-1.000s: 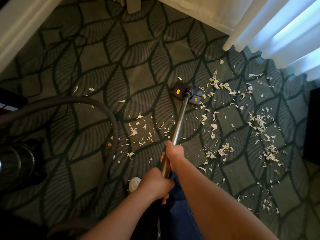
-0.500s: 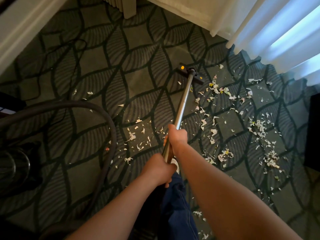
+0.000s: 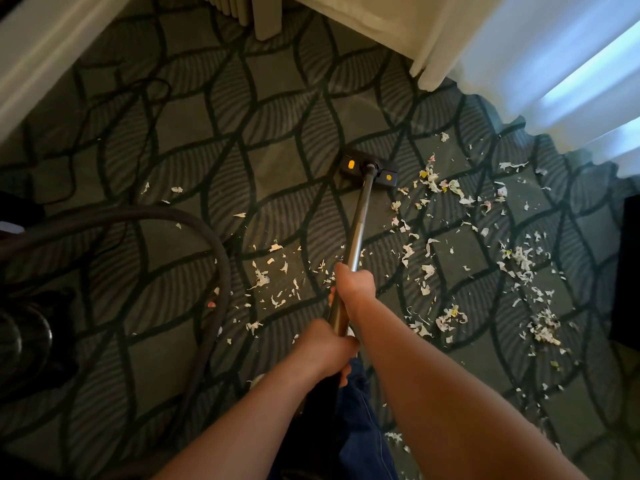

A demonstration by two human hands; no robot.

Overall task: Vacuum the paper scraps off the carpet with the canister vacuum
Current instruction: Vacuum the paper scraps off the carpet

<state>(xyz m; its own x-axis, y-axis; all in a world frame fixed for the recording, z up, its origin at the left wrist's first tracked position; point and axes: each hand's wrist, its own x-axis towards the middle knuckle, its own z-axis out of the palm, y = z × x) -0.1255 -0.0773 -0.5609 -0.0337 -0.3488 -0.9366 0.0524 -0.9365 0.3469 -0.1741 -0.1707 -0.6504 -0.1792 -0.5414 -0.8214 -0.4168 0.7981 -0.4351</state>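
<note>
Here both hands, right hand (image 3: 355,284) farther, left hand (image 3: 325,348) nearer, grip the metal wand (image 3: 360,223); its black floor head (image 3: 367,167) lies flat left of the paper scraps (image 3: 446,188).

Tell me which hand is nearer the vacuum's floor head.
The right hand: it grips the wand further along toward the floor head. The left hand grips the wand behind it, farther from the head.

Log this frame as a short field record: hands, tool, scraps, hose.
left hand: grips the wand near its lower end, close to the body
right hand: grips the wand further up
floor head: black with yellow marks, flat on the carpet
paper scraps: densest right of the wand, smaller patch left
hose: curves across the left side
</note>
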